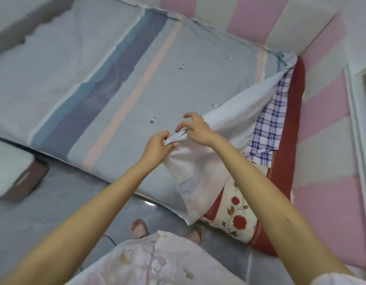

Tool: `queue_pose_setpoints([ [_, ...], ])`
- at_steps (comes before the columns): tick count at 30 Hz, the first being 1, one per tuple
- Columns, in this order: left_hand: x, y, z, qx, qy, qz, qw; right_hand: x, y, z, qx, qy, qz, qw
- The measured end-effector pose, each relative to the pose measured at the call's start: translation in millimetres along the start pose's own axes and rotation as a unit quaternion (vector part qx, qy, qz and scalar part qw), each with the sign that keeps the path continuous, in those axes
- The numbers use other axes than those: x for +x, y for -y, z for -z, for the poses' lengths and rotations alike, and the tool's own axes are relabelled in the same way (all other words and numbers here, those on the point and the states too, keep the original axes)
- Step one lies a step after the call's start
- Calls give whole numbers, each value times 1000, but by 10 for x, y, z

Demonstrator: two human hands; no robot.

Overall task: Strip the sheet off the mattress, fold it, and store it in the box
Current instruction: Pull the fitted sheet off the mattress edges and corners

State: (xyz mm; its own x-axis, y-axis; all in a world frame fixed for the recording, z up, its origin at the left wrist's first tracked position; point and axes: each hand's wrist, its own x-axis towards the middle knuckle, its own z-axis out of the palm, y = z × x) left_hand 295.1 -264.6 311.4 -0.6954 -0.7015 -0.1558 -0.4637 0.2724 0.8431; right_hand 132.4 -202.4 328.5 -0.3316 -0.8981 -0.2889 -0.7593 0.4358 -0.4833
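The left hand [159,147] and right hand [195,128], just beside each other, both pinch the turned-back corner of the sheet [116,79] over the mattress [239,214]. The rest lies flat, stretching away to their left, so I'd guess the pull goes that way.

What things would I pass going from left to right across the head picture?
Box → blue stripe on the sheet → left hand → right hand → checked cloth → red mattress → pink wall.
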Motion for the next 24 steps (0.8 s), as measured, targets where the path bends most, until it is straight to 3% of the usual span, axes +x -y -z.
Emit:
queue_pose_setpoints([
  [3,37,166,378,-7,-8,0,1000,192,594,-107,-56,108,83,989],
  [8,61,516,1046,-15,-50,-4,999,490,1158,-202,-155,143,91,973],
  [17,224,902,1793,-40,-117,-1,992,1125,1694,-668,-59,57,141,987],
  [24,745,1348,2258,-17,-101,36,994,1947,1726,-795,-110,61,63,990],
])
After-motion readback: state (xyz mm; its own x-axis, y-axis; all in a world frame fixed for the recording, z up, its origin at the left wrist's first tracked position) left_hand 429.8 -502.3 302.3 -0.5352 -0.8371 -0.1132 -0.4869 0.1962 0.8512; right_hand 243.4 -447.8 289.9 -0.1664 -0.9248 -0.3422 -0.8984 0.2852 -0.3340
